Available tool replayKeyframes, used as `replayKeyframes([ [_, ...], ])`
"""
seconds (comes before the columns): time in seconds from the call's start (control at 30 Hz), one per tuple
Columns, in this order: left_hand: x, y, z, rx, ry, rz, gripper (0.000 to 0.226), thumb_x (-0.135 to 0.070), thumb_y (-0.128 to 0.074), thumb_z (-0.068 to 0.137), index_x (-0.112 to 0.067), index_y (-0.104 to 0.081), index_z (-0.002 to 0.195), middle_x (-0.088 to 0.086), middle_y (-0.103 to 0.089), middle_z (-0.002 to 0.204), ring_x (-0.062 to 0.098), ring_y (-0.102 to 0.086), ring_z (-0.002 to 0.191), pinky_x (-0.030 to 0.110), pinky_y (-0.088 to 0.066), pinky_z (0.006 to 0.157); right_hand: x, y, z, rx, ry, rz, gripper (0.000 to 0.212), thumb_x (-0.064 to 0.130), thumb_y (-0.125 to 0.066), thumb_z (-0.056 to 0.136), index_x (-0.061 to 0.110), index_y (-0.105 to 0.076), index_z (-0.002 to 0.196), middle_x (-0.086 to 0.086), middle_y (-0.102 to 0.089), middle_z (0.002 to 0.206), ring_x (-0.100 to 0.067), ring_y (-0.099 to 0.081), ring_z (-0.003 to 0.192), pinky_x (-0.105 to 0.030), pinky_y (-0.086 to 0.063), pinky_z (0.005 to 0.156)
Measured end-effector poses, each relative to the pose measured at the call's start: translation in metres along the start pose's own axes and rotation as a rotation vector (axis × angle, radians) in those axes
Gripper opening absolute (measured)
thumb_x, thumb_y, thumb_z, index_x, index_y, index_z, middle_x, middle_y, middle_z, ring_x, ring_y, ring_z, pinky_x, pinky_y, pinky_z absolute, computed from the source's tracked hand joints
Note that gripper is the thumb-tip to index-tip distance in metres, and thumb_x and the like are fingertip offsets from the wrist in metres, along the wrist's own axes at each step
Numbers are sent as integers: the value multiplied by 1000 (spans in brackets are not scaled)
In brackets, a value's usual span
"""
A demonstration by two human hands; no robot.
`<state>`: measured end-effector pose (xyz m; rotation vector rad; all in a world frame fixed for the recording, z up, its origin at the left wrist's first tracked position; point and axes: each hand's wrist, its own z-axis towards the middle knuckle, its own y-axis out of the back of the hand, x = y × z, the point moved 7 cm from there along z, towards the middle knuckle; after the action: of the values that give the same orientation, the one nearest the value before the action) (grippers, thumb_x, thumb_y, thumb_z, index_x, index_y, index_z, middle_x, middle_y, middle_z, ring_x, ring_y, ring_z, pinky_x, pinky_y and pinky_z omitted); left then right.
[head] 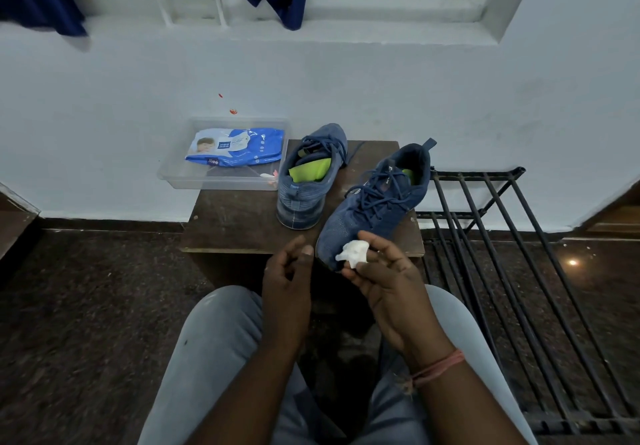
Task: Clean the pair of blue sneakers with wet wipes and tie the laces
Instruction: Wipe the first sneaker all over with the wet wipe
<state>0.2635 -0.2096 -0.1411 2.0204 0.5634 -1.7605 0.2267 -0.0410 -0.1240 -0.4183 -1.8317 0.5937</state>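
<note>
Head view: near sneaker (374, 205) lies on the wooden stool (239, 216), toe toward you, heel away and to the right, so its long axis runs on a diagonal. Its toe sits just beyond your right hand (384, 282) and pokes past the stool's front edge. That hand is the nearer one; the wipe only has to travel forward and slightly up-screen to meet the toe. Your right fingers and thumb pinch a crumpled white wet wipe (353, 253), small and wadded, damp-looking. Your left hand (287, 271) hangs just left of it, fingers loosely curled, holding nothing, roughly level with the toe's left side, probably best placed to steady the shoe.

Sneaker upper is blue knit mesh, soft, with dark blue laces (381, 190) threaded but loose, a lime insole showing at the collar.

Second sneaker (308, 178) stands just beside the first, heel toward you, toe toward the wall, laces slack, lime insole partly lifted; whether the two touch is unclear.

Left of it, a clear plastic tray (180, 174) overhangs the stool's back left corner and holds a glossy blue wipes pack (239, 148). A black metal rack (512, 237) lies right of the stool.
</note>
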Motion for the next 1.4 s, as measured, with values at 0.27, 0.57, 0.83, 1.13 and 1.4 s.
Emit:
replayKeyframes([
  [0.27, -22, -19, -18, 268, -26, -55, 15, -9, -76, 87, -20, -78, 98, 2, -79, 89, 14, -73, 81, 25, -57, 69, 11, -3, -7, 25, 134, -483, 37, 0, -67, 91, 15, -62, 125, -17, -74, 86, -20, -66, 68, -29, -54, 58],
  [0.57, -4, -11, -11, 192, 234, -445, 29, -5, -58, 97, -17, -76, 77, 7, -71, 80, 14, -67, 73, 28, -56, 66, 17, 1, -2, 44, 218, -736, 19, 10, -57, 101, 21, -73, 96, -4, -74, 82, -12, -66, 73, -22, -50, 65],
  [0.83, -4, -12, -8, 159, 236, -474, 14, -6, -51, 102, -4, -65, 98, 14, -74, 91, 19, -71, 77, 28, -59, 68, 10, -11, -6, 91, 159, -659, 7, 17, -68, 94, 11, -71, 96, -7, -71, 72, -14, -61, 61, -27, -50, 55],
  [1.13, 4, -19, -9, 228, 325, -641, 35, -33, -57, 100, -4, -61, 118, 15, -72, 100, 20, -69, 80, 31, -58, 72, 3, -6, 2, -9, 96, -445, 14, 11, -59, 99, 2, -68, 101, -21, -74, 78, -23, -68, 61, -28, -57, 57],
  [1.4, 10, -24, -2, 236, 210, -497, 82, -18, -91, 50, -9, -60, 125, 10, -73, 94, 25, -71, 87, 39, -59, 74, 12, -6, -5, -60, 200, -621, 14, 16, -62, 98, 9, -72, 93, -9, -73, 69, -19, -63, 51, -27, -50, 48],
])
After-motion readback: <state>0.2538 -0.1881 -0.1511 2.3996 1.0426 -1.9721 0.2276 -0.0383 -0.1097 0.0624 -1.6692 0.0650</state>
